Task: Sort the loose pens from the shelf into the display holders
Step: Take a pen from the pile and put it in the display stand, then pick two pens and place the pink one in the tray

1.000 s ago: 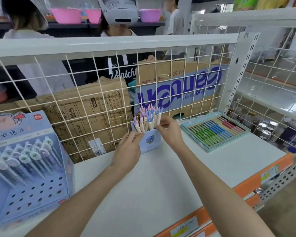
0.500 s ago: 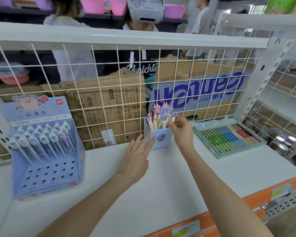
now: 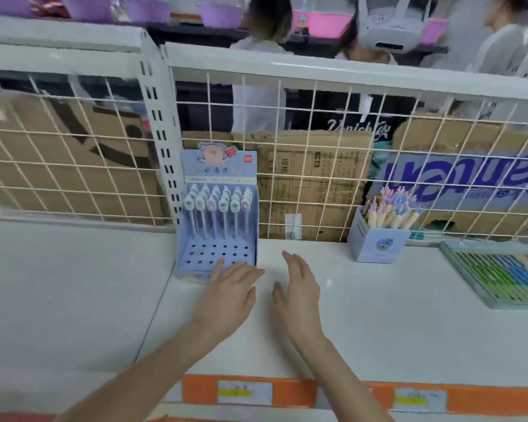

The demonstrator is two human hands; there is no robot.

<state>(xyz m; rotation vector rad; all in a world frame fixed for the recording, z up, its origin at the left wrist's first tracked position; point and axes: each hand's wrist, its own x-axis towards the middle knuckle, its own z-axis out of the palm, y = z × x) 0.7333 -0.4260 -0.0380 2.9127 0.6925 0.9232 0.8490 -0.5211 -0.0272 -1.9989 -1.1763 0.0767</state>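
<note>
Left hand point(image 3: 226, 289) flat, fingers spread on stand point(image 3: 218, 257) front; right hand point(image 3: 297, 287) spread, empty, beside it. Pens point(image 3: 217, 205) upright in back rows. Risk: shove tips light stand, pens spill.

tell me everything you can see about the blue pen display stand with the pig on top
The blue pen display stand looks like printed cardboard: a tall back card with a cartoon pig and a small red logo, over a sloped base punched with rows of round holes. Its back rows hold upright pens with round pastel toppers; the front rows of holes are empty. It stands upright on the white shelf against the wire grid. The left hand lies over its front right corner with fingers straight; actual contact is unclear.
</note>
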